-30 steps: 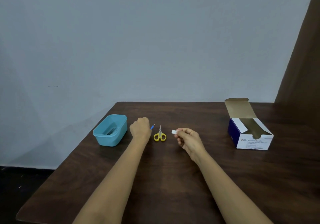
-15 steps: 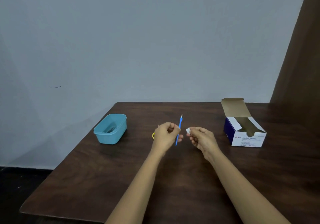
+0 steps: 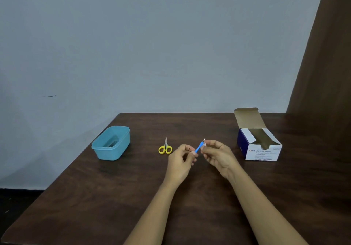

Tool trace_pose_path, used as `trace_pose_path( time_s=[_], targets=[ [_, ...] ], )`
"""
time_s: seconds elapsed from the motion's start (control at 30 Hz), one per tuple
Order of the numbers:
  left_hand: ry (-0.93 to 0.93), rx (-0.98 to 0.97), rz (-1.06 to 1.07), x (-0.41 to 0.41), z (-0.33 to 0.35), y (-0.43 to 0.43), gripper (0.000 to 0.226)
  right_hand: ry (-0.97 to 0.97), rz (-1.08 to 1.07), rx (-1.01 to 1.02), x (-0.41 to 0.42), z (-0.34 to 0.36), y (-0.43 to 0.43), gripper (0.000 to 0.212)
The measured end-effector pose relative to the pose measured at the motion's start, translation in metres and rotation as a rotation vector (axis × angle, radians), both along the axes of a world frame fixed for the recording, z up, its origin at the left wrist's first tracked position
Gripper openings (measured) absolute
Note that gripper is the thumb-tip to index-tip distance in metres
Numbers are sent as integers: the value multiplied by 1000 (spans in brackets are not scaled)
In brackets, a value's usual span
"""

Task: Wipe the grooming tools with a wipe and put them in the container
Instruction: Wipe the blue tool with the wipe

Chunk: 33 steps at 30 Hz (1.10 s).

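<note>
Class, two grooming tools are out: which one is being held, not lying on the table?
The blue tool: the left hand pinches it, its tip at the right hand. The yellow scissors lie untouched.

Container [image 3: 111, 143] left, scissors [image 3: 165, 148] centre (box [image 3: 259, 144] right).

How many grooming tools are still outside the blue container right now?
2: yellow scissors lying on the table, and a blue-handled tool held in the hands. Something dark sits inside the container; cannot identify it.
</note>
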State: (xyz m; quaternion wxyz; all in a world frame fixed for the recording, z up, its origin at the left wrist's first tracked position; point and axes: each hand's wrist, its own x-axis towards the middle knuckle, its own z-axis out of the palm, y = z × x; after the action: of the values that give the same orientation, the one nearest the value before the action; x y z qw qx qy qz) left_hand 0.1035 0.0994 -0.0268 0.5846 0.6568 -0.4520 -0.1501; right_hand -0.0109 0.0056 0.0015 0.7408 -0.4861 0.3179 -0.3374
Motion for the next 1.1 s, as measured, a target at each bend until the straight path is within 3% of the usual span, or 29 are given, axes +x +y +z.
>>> trace_pose_path(
  time_s=[0.67,1.1],
  targets=[
    [-8,11,-2,3,2,4,18,24,58,-38,-9,11,-3,22],
    [-3,17,3,5,4,5,19,-75,110,122,-11,11,-3,22]
  ],
)
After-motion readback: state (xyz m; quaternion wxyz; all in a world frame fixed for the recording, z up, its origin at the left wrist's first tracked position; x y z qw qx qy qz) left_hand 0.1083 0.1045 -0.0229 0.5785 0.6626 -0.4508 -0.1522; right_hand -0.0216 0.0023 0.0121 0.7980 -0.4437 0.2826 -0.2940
